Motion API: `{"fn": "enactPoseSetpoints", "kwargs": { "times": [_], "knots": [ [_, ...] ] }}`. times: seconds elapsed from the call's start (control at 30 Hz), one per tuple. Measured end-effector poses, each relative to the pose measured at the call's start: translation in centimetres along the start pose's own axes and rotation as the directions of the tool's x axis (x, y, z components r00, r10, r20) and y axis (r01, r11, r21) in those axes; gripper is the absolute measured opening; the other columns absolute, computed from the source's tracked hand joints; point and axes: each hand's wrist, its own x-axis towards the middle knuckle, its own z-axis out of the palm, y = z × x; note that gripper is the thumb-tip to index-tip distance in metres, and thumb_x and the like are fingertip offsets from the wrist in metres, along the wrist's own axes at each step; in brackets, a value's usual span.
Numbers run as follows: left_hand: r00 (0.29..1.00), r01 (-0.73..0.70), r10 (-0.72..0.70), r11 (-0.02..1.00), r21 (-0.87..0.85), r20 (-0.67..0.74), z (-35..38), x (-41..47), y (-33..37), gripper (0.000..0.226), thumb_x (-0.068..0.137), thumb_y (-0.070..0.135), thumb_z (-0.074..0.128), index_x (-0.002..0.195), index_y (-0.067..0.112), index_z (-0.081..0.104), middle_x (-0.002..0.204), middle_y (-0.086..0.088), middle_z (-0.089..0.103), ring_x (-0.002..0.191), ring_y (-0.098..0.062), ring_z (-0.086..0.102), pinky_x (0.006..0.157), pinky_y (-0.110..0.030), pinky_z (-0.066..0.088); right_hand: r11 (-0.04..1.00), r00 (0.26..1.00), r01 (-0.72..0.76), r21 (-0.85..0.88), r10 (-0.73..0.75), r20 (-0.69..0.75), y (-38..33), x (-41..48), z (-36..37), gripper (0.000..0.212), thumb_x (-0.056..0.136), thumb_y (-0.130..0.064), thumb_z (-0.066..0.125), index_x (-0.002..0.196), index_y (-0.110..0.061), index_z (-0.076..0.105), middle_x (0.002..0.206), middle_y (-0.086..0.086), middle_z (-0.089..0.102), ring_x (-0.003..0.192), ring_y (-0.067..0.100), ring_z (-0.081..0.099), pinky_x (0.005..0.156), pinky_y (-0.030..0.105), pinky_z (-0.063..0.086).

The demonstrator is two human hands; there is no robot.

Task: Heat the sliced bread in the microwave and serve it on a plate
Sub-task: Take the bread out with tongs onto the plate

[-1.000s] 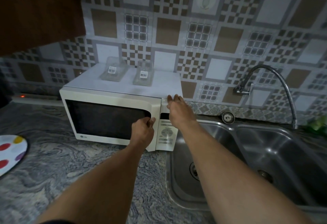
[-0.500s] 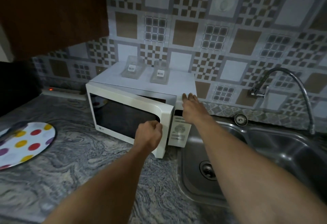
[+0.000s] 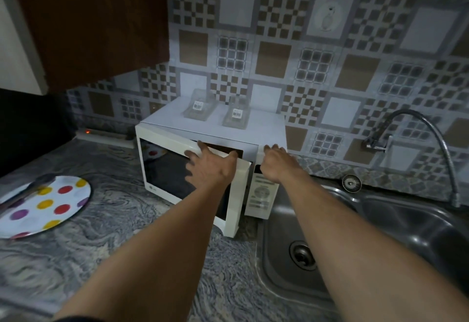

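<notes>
A white microwave (image 3: pixel 266 128) stands on the counter against the tiled wall. Its door (image 3: pixel 162 169) is swung partly open, hinged at the left, with a dark gap showing behind its top edge. My left hand (image 3: pixel 210 166) lies spread against the door's upper right part, fingers straight and thumb at the top edge. My right hand (image 3: pixel 278 161) rests on the microwave's top front corner, above the control panel (image 3: pixel 261 192). A white plate with coloured dots (image 3: pixel 58 202) sits on the counter at the left. No bread is in view.
Two clear plastic containers (image 3: pixel 199 108) (image 3: pixel 236 116) lie on the microwave's top. A metal utensil (image 3: pixel 28 189) rests across the plate. A steel sink (image 3: pixel 380 240) with a flexible faucet (image 3: pixel 431 138) lies right of the microwave. A dark wall cabinet (image 3: pixel 96 22) hangs overhead at the left.
The door has swung further open. My left hand has let go of the door's handle edge and now lies spread on the door's upper part. My right hand stays on the top corner.
</notes>
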Motion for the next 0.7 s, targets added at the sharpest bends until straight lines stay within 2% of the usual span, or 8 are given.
{"fn": "enactPoseSetpoints", "kwargs": {
  "times": [0.13, 0.23, 0.3, 0.37, 0.53, 0.63, 0.7],
  "knots": [
    [0.998, 0.046, -0.045, 0.999, -0.005, 0.053, -2.1, -0.5, 0.0, 0.106, 0.079, 0.059, 0.059, 0.157, 0.019, 0.0, 0.163, -0.019, 0.0, 0.146, -0.043, 0.015, 0.115, -0.062, 0.019, 1.0, 1.0, 0.007, -0.015, -0.007, 0.004, -0.5, 0.3, -0.6, 0.047, 0.094, -0.013, 0.042, 0.141, -0.007, 0.044, 0.143, 0.017, 0.043, 0.132, 0.035, 0.04, 0.109, 0.053, 0.035],
    [0.992, 0.078, -0.079, 0.997, 0.013, 0.098, -3.5, 0.2, -0.5, 0.11, 0.073, 0.054, 0.061, 0.156, 0.02, -0.002, 0.16, -0.019, 0.008, 0.142, -0.044, 0.02, 0.113, -0.062, 0.025, 1.0, 1.0, 0.023, -0.018, -0.023, -0.014, -1.9, 0.4, -1.0, 0.042, 0.097, -0.016, 0.042, 0.137, -0.008, 0.049, 0.14, 0.016, 0.047, 0.13, 0.035, 0.043, 0.111, 0.055, 0.032],
    [0.981, 0.173, -0.181, 0.978, 0.114, 0.064, -4.5, 0.6, -0.7, 0.104, 0.076, 0.043, 0.061, 0.157, 0.022, -0.001, 0.16, -0.018, 0.012, 0.141, -0.044, 0.023, 0.113, -0.06, 0.027, 0.999, 0.999, 0.04, -0.013, -0.04, -0.005, -3.5, 0.4, -1.0, 0.042, 0.099, -0.024, 0.043, 0.137, -0.01, 0.049, 0.14, 0.015, 0.048, 0.13, 0.035, 0.044, 0.112, 0.054, 0.03],
    [0.964, 0.249, -0.264, 0.944, 0.218, 0.041, -5.8, 0.7, -0.8, 0.093, 0.087, 0.033, 0.058, 0.158, 0.021, -0.002, 0.162, -0.02, 0.008, 0.144, -0.045, 0.021, 0.115, -0.058, 0.025, 0.998, 0.998, 0.063, -0.005, -0.063, -0.009, -5.1, 0.6, -0.8, 0.044, 0.1, -0.03, 0.043, 0.139, -0.01, 0.048, 0.141, 0.016, 0.047, 0.131, 0.035, 0.043, 0.112, 0.054, 0.03],
    [0.954, 0.203, -0.262, 0.923, 0.327, 0.147, -9.5, 1.0, -3.2, 0.093, 0.094, 0.048, 0.053, 0.157, 0.02, -0.009, 0.162, -0.024, -0.006, 0.144, -0.053, 0.012, 0.113, -0.062, 0.028, 0.995, 0.995, 0.102, 0.005, -0.102, -0.009, -8.5, 1.3, 0.2, 0.046, 0.1, -0.028, 0.046, 0.143, -0.011, 0.044, 0.142, 0.015, 0.046, 0.131, 0.035, 0.042, 0.113, 0.057, 0.028],
    [0.945, 0.243, -0.303, 0.904, 0.351, 0.124, -11.2, 1.9, -4.8, 0.085, 0.095, 0.053, 0.043, 0.157, 0.025, -0.009, 0.163, -0.02, -0.01, 0.145, -0.053, 0.005, 0.117, -0.063, 0.017, 0.993, 0.993, 0.121, -0.002, -0.121, 0.001, -10.0, 1.8, 0.6, 0.053, 0.099, -0.027, 0.047, 0.149, -0.011, 0.036, 0.149, 0.014, 0.039, 0.138, 0.034, 0.035, 0.115, 0.059, 0.025],
    [0.953, 0.22, -0.281, 0.901, 0.373, 0.117, -12.0, 2.2, -5.6, 0.085, 0.093, 0.054, 0.042, 0.157, 0.028, -0.008, 0.163, -0.018, -0.012, 0.146, -0.05, 0.003, 0.117, -0.064, 0.012, 0.99, 0.99, 0.138, -0.009, -0.138, 0.012, -10.7, 2.2, 0.8, 0.06, 0.099, -0.028, 0.048, 0.153, -0.011, 0.029, 0.155, 0.014, 0.031, 0.143, 0.034, 0.028, 0.117, 0.059, 0.02]
  ]
}}
